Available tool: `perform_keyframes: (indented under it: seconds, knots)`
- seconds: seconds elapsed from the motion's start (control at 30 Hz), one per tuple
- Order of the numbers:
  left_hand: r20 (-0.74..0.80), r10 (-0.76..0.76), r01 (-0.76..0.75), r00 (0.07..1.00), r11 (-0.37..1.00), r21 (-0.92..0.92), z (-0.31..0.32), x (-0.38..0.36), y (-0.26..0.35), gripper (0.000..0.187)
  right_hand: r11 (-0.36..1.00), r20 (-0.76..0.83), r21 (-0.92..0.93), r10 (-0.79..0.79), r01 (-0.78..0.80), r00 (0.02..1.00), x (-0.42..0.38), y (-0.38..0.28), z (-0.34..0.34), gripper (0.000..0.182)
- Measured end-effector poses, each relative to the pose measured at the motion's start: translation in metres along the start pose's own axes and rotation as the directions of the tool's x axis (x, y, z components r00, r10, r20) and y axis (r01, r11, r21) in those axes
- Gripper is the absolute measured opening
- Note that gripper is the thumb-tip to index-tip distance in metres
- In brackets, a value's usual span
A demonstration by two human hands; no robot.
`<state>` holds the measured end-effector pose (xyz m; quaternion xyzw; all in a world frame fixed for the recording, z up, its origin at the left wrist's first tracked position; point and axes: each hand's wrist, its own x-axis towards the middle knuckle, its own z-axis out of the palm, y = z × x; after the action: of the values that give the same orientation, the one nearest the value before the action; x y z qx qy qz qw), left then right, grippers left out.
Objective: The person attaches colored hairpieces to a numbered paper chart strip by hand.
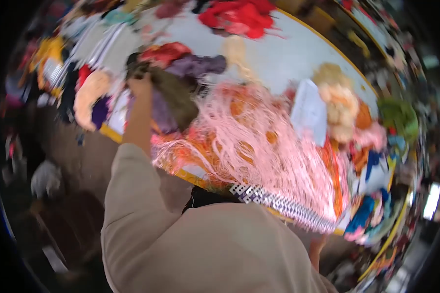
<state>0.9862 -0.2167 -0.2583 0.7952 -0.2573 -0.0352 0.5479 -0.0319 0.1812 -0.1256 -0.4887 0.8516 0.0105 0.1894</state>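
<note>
My left hand (141,84) reaches over the table, its fingers closed at the upper edge of a dark olive-brown cloth (173,95). The picture is smeared by motion there, so the fingers' exact hold is hard to see. A purple-grey cloth (198,65) and a red cloth (166,53) lie just beyond it. To the right of the olive cloth spreads a big heap of pale pink yarn (259,132), with orange strands (205,149) under it. Of my right arm, only a strip of skin, my right hand or wrist (318,246), shows below the table's near edge; its fingers are not distinguishable.
The pale table (298,53) has a yellow edge. On it lie a white-blue flat piece (309,112), cream yarn (340,105), red fabric (239,17) and a checked black-and-white strip (278,202). Peach yarn (90,97) hangs at the left. A brown chair-like shape (71,224) stands below left.
</note>
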Motion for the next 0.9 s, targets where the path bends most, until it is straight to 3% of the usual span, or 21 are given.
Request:
perform_keyframes:
  seconds: [0.03,0.07,0.1,0.13,0.2,0.27,0.3,0.37,0.4,0.47,0.57,0.6,0.63,0.67,0.7,0.73,0.77,0.83,0.87,0.9]
  knots:
    - [0.011,-0.008,0.007,1.0,0.999,0.04,-0.001,0.004,0.011,0.04,0.954,-0.08,-0.293,-0.083,0.056,0.993,-0.011,0.014,0.023,0.058]
    - [0.076,0.008,-0.017,0.997,0.992,0.124,-0.006,0.006,0.027,0.041,0.98,-0.092,-0.197,-0.05,0.031,0.994,-0.032,-0.006,0.02,0.061]
    - [0.162,0.026,-0.034,0.986,0.998,0.046,-0.014,0.005,0.043,0.042,0.995,-0.103,-0.096,-0.028,0.018,0.994,-0.036,-0.032,0.022,0.063]
    - [0.192,-0.064,0.026,0.979,0.98,0.196,-0.019,0.004,0.065,0.054,0.999,-0.1,-0.045,-0.013,0.008,0.995,-0.046,-0.056,0.02,0.063]
    - [0.163,-0.119,0.075,0.979,0.964,0.254,-0.004,0.033,0.016,0.082,1.0,-0.101,0.009,0.029,-0.028,0.994,-0.061,-0.096,0.02,0.062]
    - [0.199,-0.17,0.078,0.965,0.912,0.402,-0.011,0.031,0.038,0.076,0.983,-0.054,0.18,0.045,-0.034,0.998,-0.066,-0.123,0.026,0.061]
    - [0.346,-0.18,0.136,0.921,0.98,0.146,-0.02,0.026,0.049,0.072,0.987,-0.093,0.153,-0.032,0.046,0.995,-0.066,-0.137,0.03,0.06]
    - [0.155,-0.198,0.21,0.968,0.975,-0.068,-0.028,0.016,0.07,0.069,0.982,-0.14,0.024,-0.183,0.188,0.973,-0.061,-0.175,0.03,0.057]
    - [0.075,-0.035,0.047,0.997,0.985,-0.167,-0.039,-0.003,0.107,0.064,0.965,-0.147,0.116,-0.218,0.236,0.965,-0.054,-0.196,0.026,0.055]
    - [0.108,0.022,0.023,0.994,0.919,-0.394,-0.069,-0.026,0.166,0.057,0.903,-0.136,0.341,-0.229,0.263,0.964,-0.031,-0.226,0.03,0.053]
    - [-0.018,0.239,-0.228,0.971,0.9,-0.371,-0.117,-0.063,0.249,0.052,0.824,-0.241,0.276,-0.439,0.495,0.866,0.024,-0.279,0.033,0.055]
    - [-0.07,0.28,-0.289,0.957,0.937,-0.195,-0.133,-0.064,0.266,0.052,0.796,-0.279,0.263,-0.479,0.546,0.832,0.046,-0.296,0.038,0.057]
    - [-0.028,0.26,-0.246,0.965,0.865,-0.437,-0.146,-0.072,0.282,0.051,0.756,-0.325,0.226,-0.536,0.615,0.779,0.068,-0.316,0.041,0.059]
    - [-0.02,0.202,-0.186,0.979,0.856,-0.482,-0.156,-0.103,0.325,0.05,0.748,-0.316,0.21,-0.557,0.629,0.768,0.09,-0.336,0.042,0.062]
    - [0.021,0.469,-0.457,0.883,0.87,-0.187,-0.173,-0.106,0.319,0.049,0.762,-0.324,0.149,-0.564,0.63,0.759,0.109,-0.357,0.04,0.064]
    - [0.139,0.673,-0.686,0.727,0.719,0.108,-0.187,-0.107,0.314,0.049,0.773,-0.332,0.087,-0.573,0.629,0.749,0.127,-0.377,0.037,0.067]
    - [0.128,0.405,-0.375,0.905,0.904,-0.205,-0.183,-0.147,0.356,0.048,0.821,-0.32,0.09,-0.512,0.564,0.797,0.147,-0.393,0.041,0.069]
    - [0.248,0.458,-0.441,0.854,0.889,-0.122,-0.186,-0.192,0.379,0.048,0.86,-0.31,0.103,-0.451,0.501,0.837,0.18,-0.416,0.047,0.072]
    - [0.325,0.401,-0.314,0.857,0.904,-0.289,-0.189,-0.205,0.37,0.034,0.883,-0.299,0.046,-0.435,0.468,0.849,0.192,-0.426,0.048,0.073]
    - [0.407,0.56,-0.598,0.722,0.801,-0.041,-0.187,-0.226,0.381,0.04,0.902,-0.289,-0.01,-0.417,0.433,0.862,0.198,-0.433,0.05,0.073]
